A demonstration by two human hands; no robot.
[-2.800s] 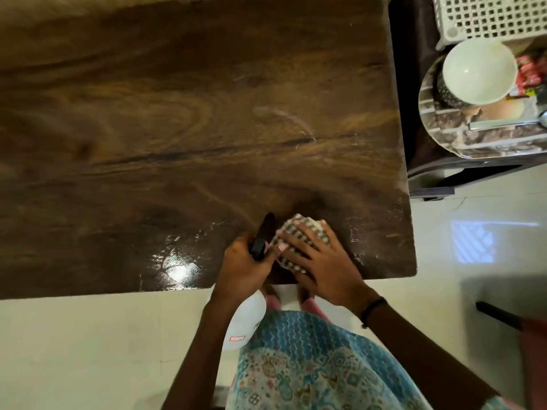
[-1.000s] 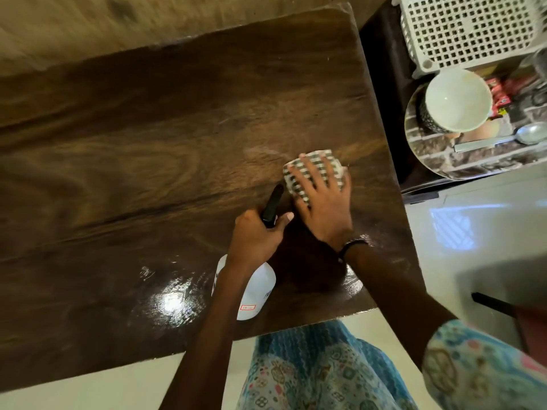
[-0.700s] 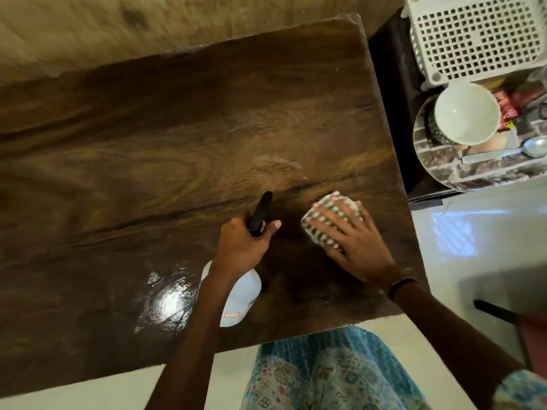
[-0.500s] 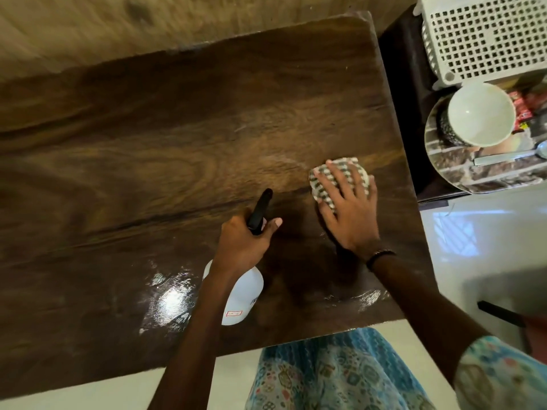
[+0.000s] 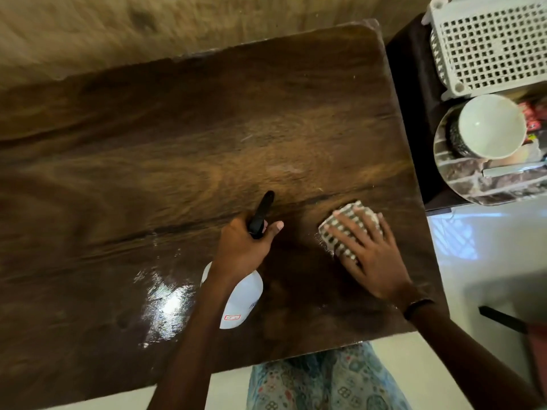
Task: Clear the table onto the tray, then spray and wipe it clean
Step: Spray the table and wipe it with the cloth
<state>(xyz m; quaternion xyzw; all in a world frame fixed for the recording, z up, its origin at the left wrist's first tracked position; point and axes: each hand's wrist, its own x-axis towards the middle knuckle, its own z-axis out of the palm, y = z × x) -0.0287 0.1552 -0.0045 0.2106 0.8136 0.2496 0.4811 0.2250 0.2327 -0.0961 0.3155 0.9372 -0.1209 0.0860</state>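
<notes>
Hands are busy on the brown wooden table, seen from the head camera looking down. The left hand is wrapped tight around the neck of a white spray bottle, with its black nozzle pointing away across the wood. The right hand lies flat with fingers spread, pressing a checked cloth onto the table near the right edge. It pushes down on the cloth more than it grabs it.

A wet, shiny patch sits near the front edge, left of the bottle. No dishes are left on the table. Off to the right, on a dark stand, the tray holds a white bowl, beside a white basket.

The cloth looks soft and floppy, so a flat palm on top should steer it best. Wet wood may let it slide easily. The bottle looks light and smooth, and the thin neck under the trigger seems the safest place to hold.
</notes>
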